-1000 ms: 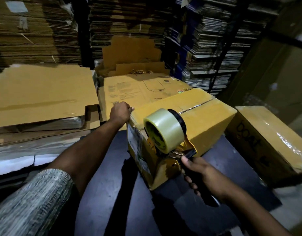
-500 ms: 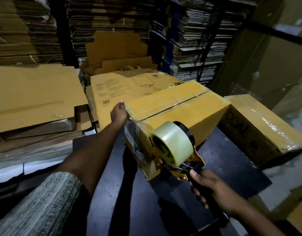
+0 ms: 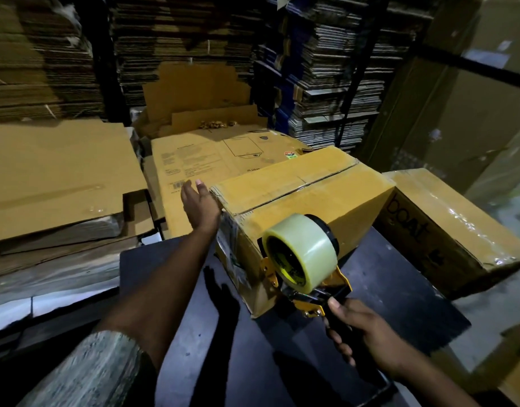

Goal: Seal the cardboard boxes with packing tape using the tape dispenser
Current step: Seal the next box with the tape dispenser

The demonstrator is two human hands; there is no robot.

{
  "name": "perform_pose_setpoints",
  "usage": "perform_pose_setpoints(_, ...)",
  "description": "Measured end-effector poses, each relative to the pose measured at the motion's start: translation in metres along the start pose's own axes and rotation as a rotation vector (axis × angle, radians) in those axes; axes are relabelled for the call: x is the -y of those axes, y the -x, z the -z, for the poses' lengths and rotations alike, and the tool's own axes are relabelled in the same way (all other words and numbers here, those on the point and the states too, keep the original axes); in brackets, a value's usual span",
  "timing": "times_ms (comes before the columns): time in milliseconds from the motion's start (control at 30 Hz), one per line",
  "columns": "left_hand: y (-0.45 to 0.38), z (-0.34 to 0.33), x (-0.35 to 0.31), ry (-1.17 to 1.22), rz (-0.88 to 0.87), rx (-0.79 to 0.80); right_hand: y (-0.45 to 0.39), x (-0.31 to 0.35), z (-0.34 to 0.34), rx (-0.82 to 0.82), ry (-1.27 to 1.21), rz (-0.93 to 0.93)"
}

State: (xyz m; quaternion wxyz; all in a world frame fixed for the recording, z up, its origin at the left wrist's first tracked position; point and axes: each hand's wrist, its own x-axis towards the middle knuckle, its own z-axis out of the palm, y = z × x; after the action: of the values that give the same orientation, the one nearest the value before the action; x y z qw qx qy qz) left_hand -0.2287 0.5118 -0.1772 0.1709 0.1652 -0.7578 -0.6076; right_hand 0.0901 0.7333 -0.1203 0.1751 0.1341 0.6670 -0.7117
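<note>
A yellow-brown cardboard box [image 3: 305,189] stands on a dark table [image 3: 252,348], its top flaps closed with the seam showing. My right hand [image 3: 361,333] grips the black handle of a yellow tape dispenser [image 3: 314,289], whose clear tape roll [image 3: 304,251] sits against the box's near side face. My left hand [image 3: 198,205] is flat with straight fingers against the box's left upper corner.
A second box marked "boat" [image 3: 446,227] sits to the right, glossy with tape. Flattened cartons [image 3: 211,160] lie behind the box, and large cardboard sheets [image 3: 56,171] are stacked at left. Racks of stacked flat cardboard [image 3: 326,69] fill the background.
My left hand has gone from curled over the box's corner to flat beside it. The dispenser has slid lower along the near side face.
</note>
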Motion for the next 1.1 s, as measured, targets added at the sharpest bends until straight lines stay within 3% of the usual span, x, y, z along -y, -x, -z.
perform_pose_setpoints(100,0.045,0.000,0.001,0.122,-0.196,0.091,-0.004,-0.004,0.000,0.002,-0.010,0.016)
perform_pose_setpoints(233,0.071,-0.021,0.025,0.135,-0.245,0.278,-0.009,0.000,0.001,0.021,-0.009,0.022)
perform_pose_setpoints(467,0.073,-0.031,0.022,0.186,-0.178,0.301,-0.020,0.009,-0.002,0.014,0.002,0.038)
perform_pose_setpoints(567,0.098,-0.024,0.032,0.149,-0.254,0.363,-0.022,0.008,-0.002,0.027,-0.005,0.042)
perform_pose_setpoints(733,0.128,-0.015,0.044,0.109,-0.434,0.302,-0.024,0.005,-0.004,0.024,-0.020,0.061)
perform_pose_setpoints(933,0.101,0.001,0.063,-0.137,-0.668,0.415,-0.029,0.006,-0.004,0.019,-0.029,0.052)
perform_pose_setpoints(1000,0.088,0.009,0.061,-0.121,-0.629,0.417,-0.031,0.006,-0.004,0.027,-0.033,0.054)
perform_pose_setpoints(1100,0.065,0.008,0.032,0.047,-0.373,0.280,-0.034,0.006,-0.003,0.024,-0.048,0.048)
